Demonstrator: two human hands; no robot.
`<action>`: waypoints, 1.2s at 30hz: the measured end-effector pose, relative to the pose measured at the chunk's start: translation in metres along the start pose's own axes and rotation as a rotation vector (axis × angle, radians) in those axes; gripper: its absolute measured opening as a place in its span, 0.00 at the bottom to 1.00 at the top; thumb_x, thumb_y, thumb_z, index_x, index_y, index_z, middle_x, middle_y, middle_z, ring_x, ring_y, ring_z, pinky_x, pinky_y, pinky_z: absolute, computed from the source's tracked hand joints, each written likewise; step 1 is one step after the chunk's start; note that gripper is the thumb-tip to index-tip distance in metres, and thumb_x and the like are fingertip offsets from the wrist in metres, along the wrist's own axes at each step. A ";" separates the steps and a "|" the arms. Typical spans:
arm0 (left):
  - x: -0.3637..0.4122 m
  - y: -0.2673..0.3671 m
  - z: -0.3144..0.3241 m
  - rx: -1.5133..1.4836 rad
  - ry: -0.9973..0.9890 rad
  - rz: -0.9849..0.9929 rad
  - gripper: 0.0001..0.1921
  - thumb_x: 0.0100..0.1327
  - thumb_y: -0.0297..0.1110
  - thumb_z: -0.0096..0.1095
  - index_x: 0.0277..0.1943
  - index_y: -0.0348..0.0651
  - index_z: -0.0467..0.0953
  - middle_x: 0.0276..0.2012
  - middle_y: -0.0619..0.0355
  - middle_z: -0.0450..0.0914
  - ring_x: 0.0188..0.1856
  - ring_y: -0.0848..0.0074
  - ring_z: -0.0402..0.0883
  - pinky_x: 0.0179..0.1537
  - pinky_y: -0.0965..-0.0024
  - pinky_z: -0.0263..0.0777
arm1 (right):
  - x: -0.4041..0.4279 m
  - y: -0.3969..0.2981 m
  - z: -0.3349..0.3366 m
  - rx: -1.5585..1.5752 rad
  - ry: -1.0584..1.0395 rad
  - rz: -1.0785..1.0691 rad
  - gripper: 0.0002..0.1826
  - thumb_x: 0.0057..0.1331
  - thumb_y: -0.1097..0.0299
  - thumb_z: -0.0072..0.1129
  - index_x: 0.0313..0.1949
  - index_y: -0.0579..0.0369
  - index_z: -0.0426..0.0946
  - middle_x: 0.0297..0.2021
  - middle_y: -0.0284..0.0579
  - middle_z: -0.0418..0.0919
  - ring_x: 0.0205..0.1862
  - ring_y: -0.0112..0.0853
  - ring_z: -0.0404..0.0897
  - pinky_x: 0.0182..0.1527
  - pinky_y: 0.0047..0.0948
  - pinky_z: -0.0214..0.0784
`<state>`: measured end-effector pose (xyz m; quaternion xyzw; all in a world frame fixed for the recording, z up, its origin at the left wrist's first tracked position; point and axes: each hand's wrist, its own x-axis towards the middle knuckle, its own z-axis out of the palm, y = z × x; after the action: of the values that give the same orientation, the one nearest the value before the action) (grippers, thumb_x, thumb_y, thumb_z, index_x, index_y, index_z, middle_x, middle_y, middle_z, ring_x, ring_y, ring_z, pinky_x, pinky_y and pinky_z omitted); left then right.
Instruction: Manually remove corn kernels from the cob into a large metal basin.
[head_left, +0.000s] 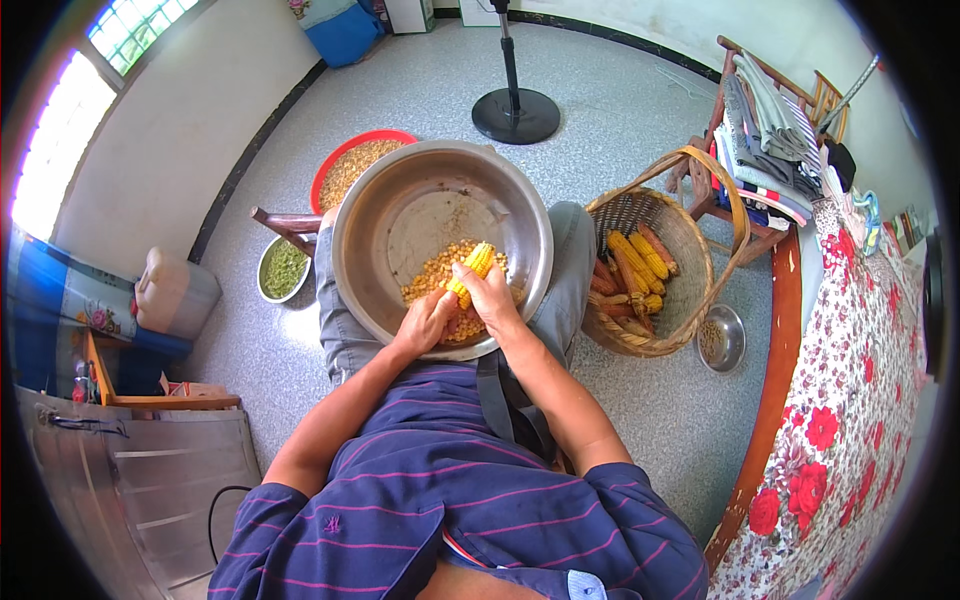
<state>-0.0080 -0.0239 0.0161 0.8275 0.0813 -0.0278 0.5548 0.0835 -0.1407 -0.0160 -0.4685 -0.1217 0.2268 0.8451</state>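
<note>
A wide steel basin (397, 180) rests on my lap, tilted towards me. Loose yellow corn kernels (431, 274) lie in its near part. Over them, both hands hold one ear of corn (478, 261), which slants up and to the right. My left hand (429, 321) grips its lower end. My right hand (489, 298) is closed around its right side, with the thumb lying on the kernels. The undersides of the fingers are hidden. To the right of my leg stands a woven basket (686, 281) with several yellow and orange-red ears of corn (637, 259) inside.
Left of the basin are a red tray (319, 180) of grain-like bits, a wooden stool leg (289, 223) and a bowl of green shreds (283, 270). A small steel bowl (731, 352) sits beside the basket. A black stand base (516, 116) is ahead; a chair (705, 187) holds folded clothes.
</note>
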 end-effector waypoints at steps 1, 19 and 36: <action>0.000 -0.001 0.000 0.000 0.000 0.000 0.24 0.75 0.50 0.39 0.32 0.37 0.70 0.20 0.59 0.74 0.16 0.80 0.71 0.19 0.74 0.64 | 0.000 0.000 0.000 0.000 0.000 0.000 0.08 0.66 0.66 0.60 0.37 0.56 0.75 0.28 0.33 0.77 0.28 0.21 0.76 0.32 0.21 0.69; 0.000 -0.004 0.001 0.106 0.106 -0.049 0.21 0.71 0.47 0.50 0.31 0.35 0.73 0.18 0.53 0.75 0.21 0.67 0.76 0.27 0.63 0.69 | -0.001 0.000 0.004 -0.018 0.040 0.048 0.08 0.64 0.67 0.63 0.36 0.56 0.75 0.29 0.32 0.76 0.29 0.21 0.76 0.33 0.22 0.70; 0.005 -0.007 0.002 -0.076 0.079 -0.092 0.19 0.73 0.47 0.48 0.33 0.38 0.72 0.19 0.62 0.72 0.17 0.83 0.69 0.18 0.76 0.61 | -0.004 -0.007 0.004 -0.005 0.021 0.092 0.10 0.65 0.63 0.63 0.39 0.55 0.75 0.30 0.33 0.77 0.30 0.20 0.76 0.33 0.21 0.69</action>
<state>-0.0037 -0.0226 0.0084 0.8016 0.1420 -0.0173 0.5805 0.0802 -0.1425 -0.0077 -0.4782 -0.0919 0.2600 0.8338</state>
